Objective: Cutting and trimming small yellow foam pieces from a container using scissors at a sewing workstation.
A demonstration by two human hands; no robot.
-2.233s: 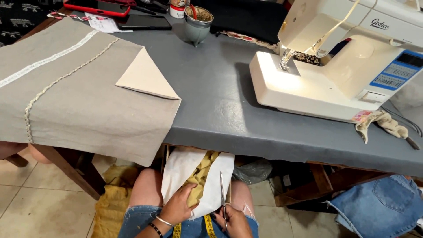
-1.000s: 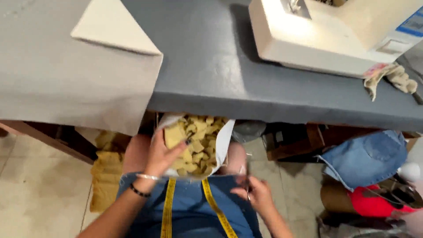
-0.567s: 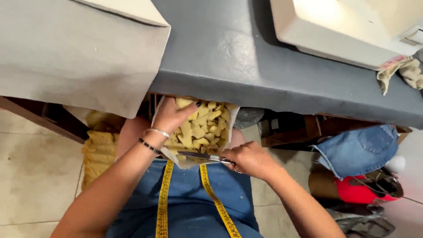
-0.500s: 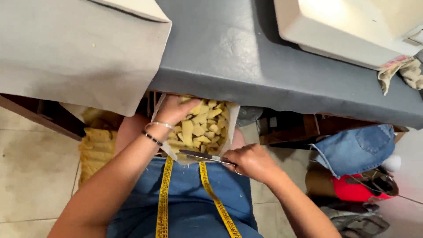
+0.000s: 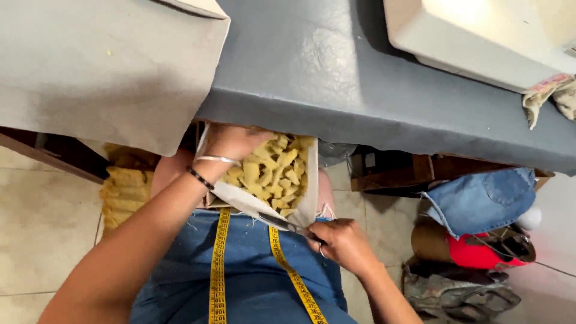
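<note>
On my lap lies a white fabric pouch point(image 5: 303, 207) filled with several yellow foam pieces point(image 5: 273, 174). My left hand point(image 5: 234, 141) rests inside its far end, on the foam, just under the table edge. My right hand point(image 5: 345, 243) holds a pair of scissors point(image 5: 288, 225), whose blades point left along the pouch's near edge. A yellow measuring tape point(image 5: 219, 270) hangs around my neck over a blue denim garment.
A grey table point(image 5: 360, 96) spans the top, with grey cloth point(image 5: 102, 72) draped over its left part and a white sewing machine point(image 5: 480, 36) at the right. Denim cloth point(image 5: 480, 201), a red item point(image 5: 474, 252) and yellow foam point(image 5: 123, 189) lie below on the tiled floor.
The view tilted down from the tabletop to my lap. My left hand reached deeper into the pouch and my right hand brought the scissors to its near edge.
</note>
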